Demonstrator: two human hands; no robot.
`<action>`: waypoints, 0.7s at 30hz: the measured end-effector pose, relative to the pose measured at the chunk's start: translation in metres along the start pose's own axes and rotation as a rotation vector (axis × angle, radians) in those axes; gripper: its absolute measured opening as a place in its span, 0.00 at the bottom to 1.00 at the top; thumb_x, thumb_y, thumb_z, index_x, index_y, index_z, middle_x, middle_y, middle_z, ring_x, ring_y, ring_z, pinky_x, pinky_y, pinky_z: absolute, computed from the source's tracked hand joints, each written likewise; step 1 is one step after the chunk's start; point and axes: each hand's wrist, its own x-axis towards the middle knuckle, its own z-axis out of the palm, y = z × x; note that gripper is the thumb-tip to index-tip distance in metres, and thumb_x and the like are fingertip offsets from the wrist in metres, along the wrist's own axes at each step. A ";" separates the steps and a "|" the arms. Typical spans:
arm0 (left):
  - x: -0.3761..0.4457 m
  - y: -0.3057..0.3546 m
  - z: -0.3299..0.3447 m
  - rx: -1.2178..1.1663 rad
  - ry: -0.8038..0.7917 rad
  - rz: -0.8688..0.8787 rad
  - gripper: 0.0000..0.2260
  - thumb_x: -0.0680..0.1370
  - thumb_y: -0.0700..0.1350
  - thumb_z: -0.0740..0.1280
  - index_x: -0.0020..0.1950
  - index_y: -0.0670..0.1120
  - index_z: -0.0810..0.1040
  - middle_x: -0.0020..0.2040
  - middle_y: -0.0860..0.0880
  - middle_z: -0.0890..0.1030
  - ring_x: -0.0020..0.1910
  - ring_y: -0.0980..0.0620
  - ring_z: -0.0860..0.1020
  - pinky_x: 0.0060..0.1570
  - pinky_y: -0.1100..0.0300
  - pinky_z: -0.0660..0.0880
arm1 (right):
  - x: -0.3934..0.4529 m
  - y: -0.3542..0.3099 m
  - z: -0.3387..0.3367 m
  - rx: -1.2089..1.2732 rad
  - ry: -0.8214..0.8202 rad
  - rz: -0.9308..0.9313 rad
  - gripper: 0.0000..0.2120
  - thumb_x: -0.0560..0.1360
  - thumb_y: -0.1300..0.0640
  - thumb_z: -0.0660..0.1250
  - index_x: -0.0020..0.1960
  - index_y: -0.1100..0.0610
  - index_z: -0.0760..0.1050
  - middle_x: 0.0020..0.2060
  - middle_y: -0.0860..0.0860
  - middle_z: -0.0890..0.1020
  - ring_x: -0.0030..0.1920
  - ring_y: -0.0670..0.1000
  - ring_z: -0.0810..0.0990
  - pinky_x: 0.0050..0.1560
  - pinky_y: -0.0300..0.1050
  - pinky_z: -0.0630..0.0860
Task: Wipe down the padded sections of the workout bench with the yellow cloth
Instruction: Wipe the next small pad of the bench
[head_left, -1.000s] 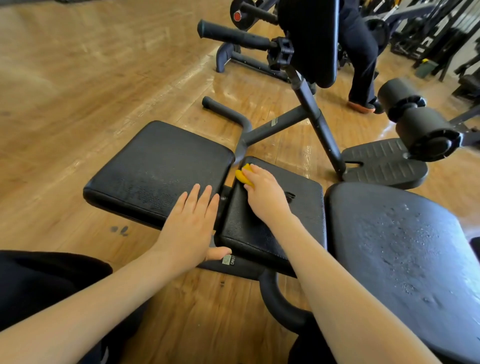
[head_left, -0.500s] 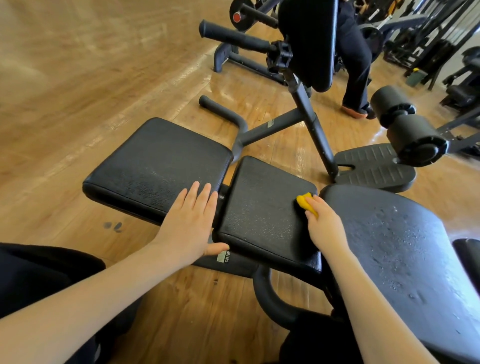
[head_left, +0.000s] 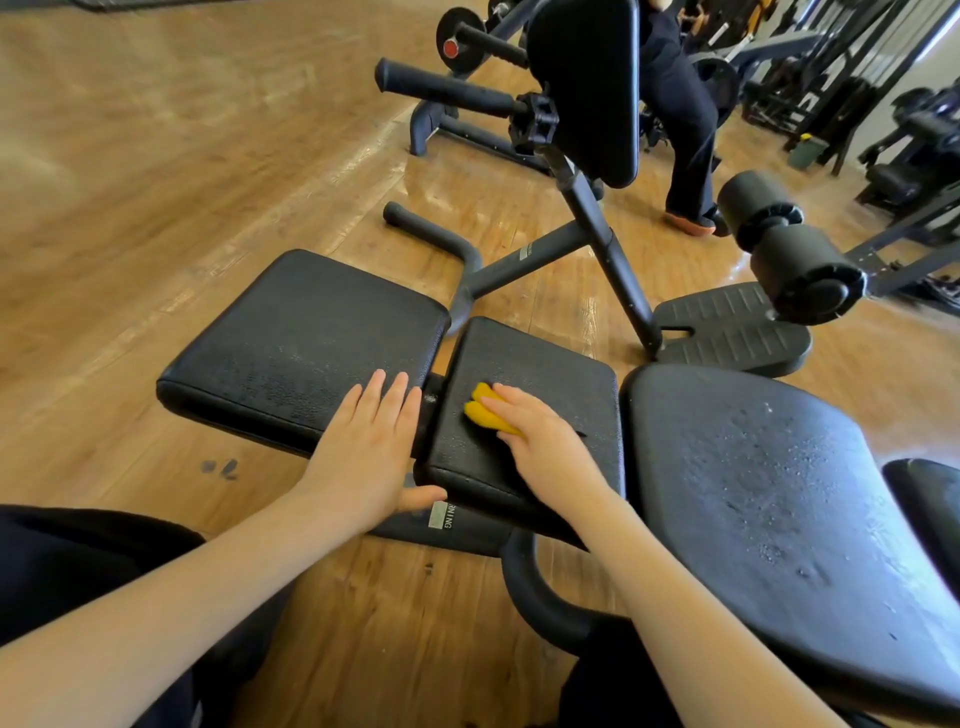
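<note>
The workout bench has three black pads in a row: a left pad (head_left: 301, 332), a narrow middle pad (head_left: 550, 374) and a large right pad (head_left: 779, 493) speckled with water drops. My right hand (head_left: 540, 441) presses the bunched yellow cloth (head_left: 485, 413) onto the left half of the middle pad, its fingers curled over the cloth. Most of the cloth is hidden under the hand. My left hand (head_left: 369, 447) lies flat with straight fingers on the near right corner of the left pad, thumb under the gap.
Beyond the bench stand its frame post (head_left: 608, 249), an upright black pad (head_left: 587, 83), a foam roller (head_left: 789, 249) and a ribbed footplate (head_left: 727, 332). A person in dark trousers (head_left: 685, 119) stands at the back. More gym machines fill the far right. Wooden floor (head_left: 156, 156) spreads left.
My right hand swept the yellow cloth from the middle pad's far left corner to its right edge, then back to the left half. My left hand stayed on the left pad.
</note>
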 end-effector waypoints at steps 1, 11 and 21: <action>0.000 0.000 0.000 0.002 0.003 0.003 0.48 0.71 0.72 0.53 0.76 0.40 0.41 0.77 0.40 0.44 0.76 0.41 0.44 0.73 0.49 0.45 | -0.007 0.010 -0.005 0.022 0.029 0.045 0.22 0.79 0.61 0.58 0.72 0.52 0.62 0.72 0.48 0.63 0.73 0.50 0.59 0.74 0.41 0.51; -0.002 -0.003 0.004 -0.019 0.041 0.031 0.47 0.71 0.71 0.52 0.76 0.40 0.42 0.77 0.40 0.45 0.76 0.41 0.44 0.73 0.49 0.46 | -0.028 0.034 -0.011 -0.061 0.148 0.266 0.21 0.79 0.61 0.57 0.71 0.53 0.64 0.72 0.49 0.63 0.73 0.50 0.59 0.72 0.40 0.52; -0.002 -0.002 0.001 -0.013 0.038 0.026 0.46 0.72 0.71 0.53 0.76 0.40 0.43 0.77 0.41 0.46 0.76 0.42 0.45 0.73 0.50 0.47 | -0.019 -0.016 0.006 -0.067 -0.034 -0.050 0.22 0.80 0.60 0.55 0.73 0.50 0.58 0.74 0.46 0.59 0.74 0.47 0.54 0.65 0.30 0.42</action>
